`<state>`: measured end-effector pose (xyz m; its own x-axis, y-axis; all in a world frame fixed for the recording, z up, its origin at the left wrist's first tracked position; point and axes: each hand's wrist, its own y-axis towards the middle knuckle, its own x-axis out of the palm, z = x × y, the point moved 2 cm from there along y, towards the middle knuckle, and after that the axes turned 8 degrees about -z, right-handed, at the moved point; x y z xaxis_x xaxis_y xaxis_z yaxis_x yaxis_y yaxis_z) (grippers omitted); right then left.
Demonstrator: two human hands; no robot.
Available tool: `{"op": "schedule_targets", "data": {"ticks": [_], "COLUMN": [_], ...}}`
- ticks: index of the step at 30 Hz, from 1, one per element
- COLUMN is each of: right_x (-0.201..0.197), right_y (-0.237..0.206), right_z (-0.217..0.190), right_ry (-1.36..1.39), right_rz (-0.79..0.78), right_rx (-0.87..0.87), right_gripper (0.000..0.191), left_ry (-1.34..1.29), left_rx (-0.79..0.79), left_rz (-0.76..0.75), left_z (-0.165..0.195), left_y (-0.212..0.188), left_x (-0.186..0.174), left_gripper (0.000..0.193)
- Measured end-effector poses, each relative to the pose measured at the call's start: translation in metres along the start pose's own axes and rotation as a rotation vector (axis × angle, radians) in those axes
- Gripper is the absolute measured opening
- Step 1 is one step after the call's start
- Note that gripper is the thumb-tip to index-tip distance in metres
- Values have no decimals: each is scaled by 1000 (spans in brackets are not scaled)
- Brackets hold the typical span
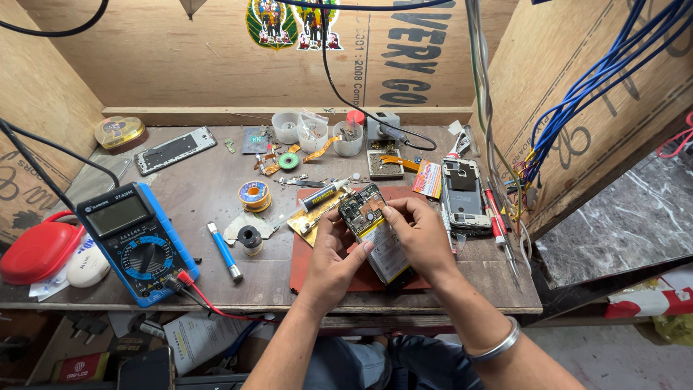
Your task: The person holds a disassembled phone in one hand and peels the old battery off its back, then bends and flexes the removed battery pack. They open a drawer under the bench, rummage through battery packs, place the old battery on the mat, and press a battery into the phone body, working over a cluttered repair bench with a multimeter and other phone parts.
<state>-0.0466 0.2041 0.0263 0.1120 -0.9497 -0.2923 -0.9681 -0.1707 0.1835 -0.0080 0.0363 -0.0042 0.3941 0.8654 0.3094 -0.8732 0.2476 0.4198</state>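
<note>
Two hands (339,249) (422,235), one opened phone (375,227)

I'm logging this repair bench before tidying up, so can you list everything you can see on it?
opened phone: 1, dark with pale battery, held over the red mat
red mat: 1, bench centre
multimeter: 1, blue and black, bench left
red case: 1, far left edge
solder spool: 1, yellowish, left of the mat
blue tool: 1, blue and silver, beside the multimeter
syringe: 1, black, above the mat
plastic cups: 3, clear, bench back
phone frame: 1, silver, back left
second opened phone: 1, grey, right of the mat
left hand: 1, grip on the opened phone
right hand: 1, grip on the opened phone
</note>
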Motion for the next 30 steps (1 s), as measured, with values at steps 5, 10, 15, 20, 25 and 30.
{"op": "schedule_targets", "data": {"ticks": [5,10,15,20,25,30], "right_x": [5,7,13,9,-3,-10], "right_y": [-4,-1,6,11,14,12], "right_z": [-3,7,14,25,22,7], "right_ry": [-100,-28,-97,32,305,235], "right_rz": [73,77,124,29,-176,-207], "right_rx": [5,31,-2,83,127,116], "right_gripper": [25,25,25,25,28,33], "left_ry": [9,-4,-34,-1,-9,-18], "left_rx": [4,-4,1,-6,-27,-41], "left_rz": [-7,-8,-6,18,39,47], "left_z": [0,-3,-3,-7,-9,-7], "left_y": [-1,-2,1,0,2,3], "left_x": [0,-2,-2,-5,-7,-6], "left_gripper": [55,53,54,55,59,61]}}
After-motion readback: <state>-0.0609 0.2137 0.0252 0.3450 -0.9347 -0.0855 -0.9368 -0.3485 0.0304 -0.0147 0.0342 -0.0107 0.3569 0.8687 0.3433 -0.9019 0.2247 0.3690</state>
